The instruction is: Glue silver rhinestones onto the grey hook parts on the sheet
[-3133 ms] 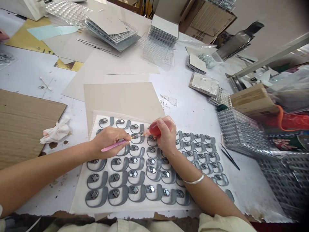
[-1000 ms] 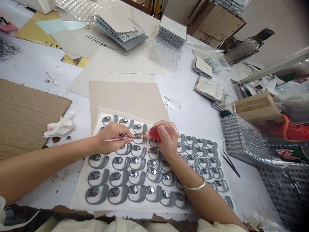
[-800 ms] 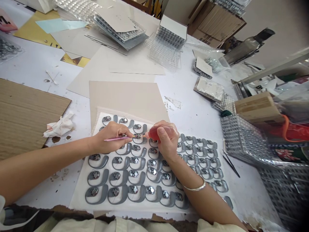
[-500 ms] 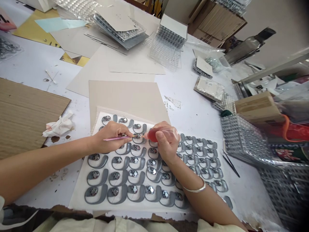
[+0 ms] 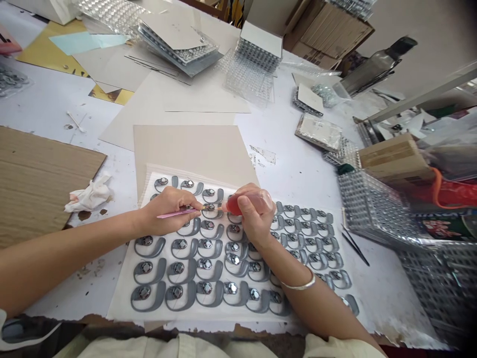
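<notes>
At the left edge of the white surface [image 5: 298,176] lies a brown cardboard sheet [image 5: 44,184], and a crumpled tissue [image 5: 89,195] sits against its right side. Beyond the cardboard, toward the far left corner, is a cotton swab [image 5: 75,121].

Next to the right, the left hand [image 5: 169,209] is over the upper left part of a white sheet [image 5: 124,298], which runs along the near edge of the surface. Its fingers are closed in a pinch on a slim pink stick [image 5: 172,214], whose yellowish tip extends past the fingertips to the right. The tip is right at a gray curved piece with a faceted stone [image 5: 210,207], which lies between the two hands, just right of the left fingertips. Whether the tip touches it cannot be told. Rows of similar gray pieces [image 5: 178,268] cover the sheet toward the near edge.

On the other side of that piece, the right hand [image 5: 257,216] is wrapped around a clear squeeze bottle of red liquid [image 5: 253,199], tilted so that its narrow nozzle points left, close to the stone. Farther right, black tweezers [image 5: 356,246] lie beside the sheet, and stacked clear trays [image 5: 376,209] stand near the right edge.
</notes>
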The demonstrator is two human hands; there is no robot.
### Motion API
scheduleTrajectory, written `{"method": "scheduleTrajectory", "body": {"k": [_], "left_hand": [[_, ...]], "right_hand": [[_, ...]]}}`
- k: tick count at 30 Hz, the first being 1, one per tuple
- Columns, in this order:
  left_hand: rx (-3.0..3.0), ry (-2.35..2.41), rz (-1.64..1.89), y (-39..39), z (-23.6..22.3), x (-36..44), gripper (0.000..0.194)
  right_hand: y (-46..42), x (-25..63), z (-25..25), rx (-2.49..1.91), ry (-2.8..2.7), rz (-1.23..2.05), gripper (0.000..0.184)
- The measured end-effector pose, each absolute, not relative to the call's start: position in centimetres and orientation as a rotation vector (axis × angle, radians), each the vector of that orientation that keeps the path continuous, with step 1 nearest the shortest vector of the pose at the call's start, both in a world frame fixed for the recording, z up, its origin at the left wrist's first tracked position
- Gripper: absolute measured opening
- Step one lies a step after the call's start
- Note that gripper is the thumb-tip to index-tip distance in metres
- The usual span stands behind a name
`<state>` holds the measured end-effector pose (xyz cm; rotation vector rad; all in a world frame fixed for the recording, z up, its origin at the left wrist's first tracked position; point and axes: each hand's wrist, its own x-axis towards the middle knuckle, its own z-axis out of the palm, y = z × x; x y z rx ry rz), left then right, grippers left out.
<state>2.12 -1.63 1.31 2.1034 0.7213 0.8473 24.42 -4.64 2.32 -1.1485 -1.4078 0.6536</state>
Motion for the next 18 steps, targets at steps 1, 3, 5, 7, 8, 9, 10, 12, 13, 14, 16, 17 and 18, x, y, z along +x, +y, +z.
{"method": "scheduleTrajectory", "body": {"k": [1,3,5,7,8,9,10,12,13,14,16,17,18], "left_hand": [[2.122,0.705,0.863,-1.7,1.3,2.1,0.007],[2.164,0.662,0.9,-1.8,1.2,2.1,0.008],[2.204,0.648,0.906,-1.9,1.4,2.2,0.009],[2.208,0.687,0.881,-2.2,1.9,2.4,0.009],[2.18,0.734,0.857,-2.4,2.3,2.6,0.009],[2.127,0.8,0.822,-2.5,2.7,2.7,0.009],[2.056,0.873,0.785,-2.7,3.2,2.9,0.01],[1.911,1.005,0.731,-2.9,4.2,3.1,0.01],[1.864,1.051,0.72,-3.0,4.7,3.2,0.01],[1.843,1.083,0.728,-3.1,5.0,3.2,0.01],[1.883,1.099,0.78,-3.4,5.3,3.1,0.008],[1.932,1.079,0.814,-3.6,5.3,3.0,0.007],[1.996,1.03,0.859,-3.9,5.1,2.9,0.007]], "right_hand": [[-4.6,24.4,2.4,-1.169,-1.391,0.668,0.02],[-4.4,24.4,2.5,-1.198,-1.309,0.732,0.025],[-3.8,24.6,2.6,-1.197,-1.147,0.823,0.029],[-3.0,25.0,2.8,-1.154,-0.953,0.912,0.033],[-2.5,25.2,2.9,-1.131,-0.859,0.967,0.035],[-2.1,25.5,3.0,-1.114,-0.777,1.034,0.037],[-1.7,25.7,3.2,-1.107,-0.707,1.11,0.039],[-1.2,26.1,3.6,-1.115,-0.594,1.255,0.042],[-1.0,26.2,3.9,-1.123,-0.557,1.306,0.045],[-0.9,26.3,4.2,-1.126,-0.533,1.342,0.046],[-0.9,26.3,4.7,-1.117,-0.52,1.379,0.047],[-0.9,26.3,5.0,-1.111,-0.531,1.391,0.047],[-1.0,26.3,5.2,-1.108,-0.549,1.398,0.047]]}}
